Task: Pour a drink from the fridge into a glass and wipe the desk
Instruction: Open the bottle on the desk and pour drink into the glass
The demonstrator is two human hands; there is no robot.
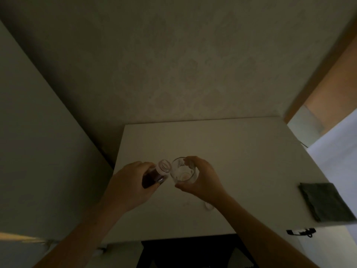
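Nearest the desk's (241, 151) front edge, two bare forearms are reaching in. One left hand (133, 182) is gripping one tilted, uncapped bottle (154, 175) of dark drink; one right hand (201, 178) is wrapping around one clear glass (183, 171), with bottle mouth and glass rim almost touching. One grey cloth (324, 202) is lying at three o'clock by the right edge. Bare desktop is stretching toward twelve o'clock, up to the wall.

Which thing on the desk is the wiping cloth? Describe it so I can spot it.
Start at the white desk against the patterned wall and follow its right edge toward the near corner. There lies a dark grey folded square cloth, flat and untouched, the only dark, soft item, well away from both hands.
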